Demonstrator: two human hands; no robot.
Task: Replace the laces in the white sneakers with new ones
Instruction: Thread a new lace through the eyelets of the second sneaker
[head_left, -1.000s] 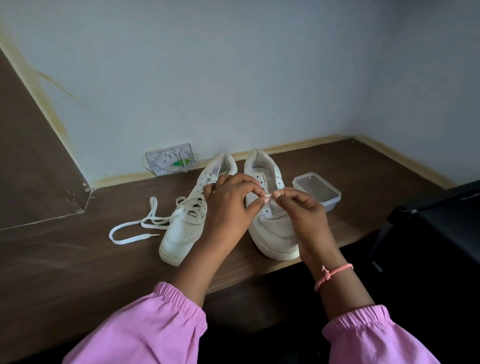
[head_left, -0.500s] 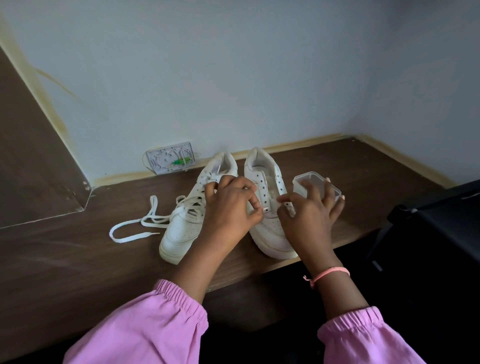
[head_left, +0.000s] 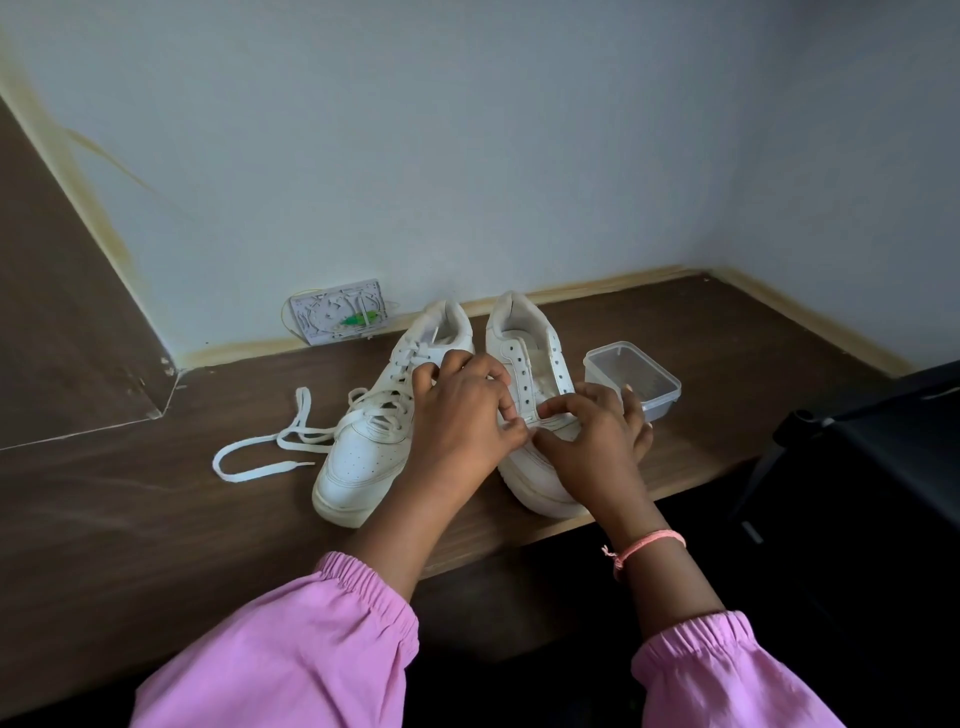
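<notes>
- Nearest, at 6 o'clock, two pink sleeves (head_left: 291, 649) are seen, with a pink wrist band (head_left: 647, 545) on the right arm
- The left hand (head_left: 457, 415) is laid over the gap between the two shoes, its fingers curled and its thumb and forefinger pressed together at the lowest eyelets of the right sneaker (head_left: 530, 405); whether a lace end is pinched there cannot be told
- The right hand (head_left: 597, 436) is rested on the same shoe's toe side at 3 o'clock of the left hand, fingers loosely spread, forefinger stretched across the bottom eyelet row
- The right sneaker is judged unlaced, its eyelets bare; the left sneaker (head_left: 374, 431) at 9 o'clock is laced, its loose lace (head_left: 260, 447) trailed across the wooden shelf (head_left: 104, 519)
- For the step in hand, the shoe is best steadied by the right hand while the tip is fed flat and untwisted through the lowest eyelet
- Further off, a clear plastic box (head_left: 631, 376) is stood at 2 o'clock, and a white wall plate (head_left: 337, 312) at 11 o'clock
</notes>
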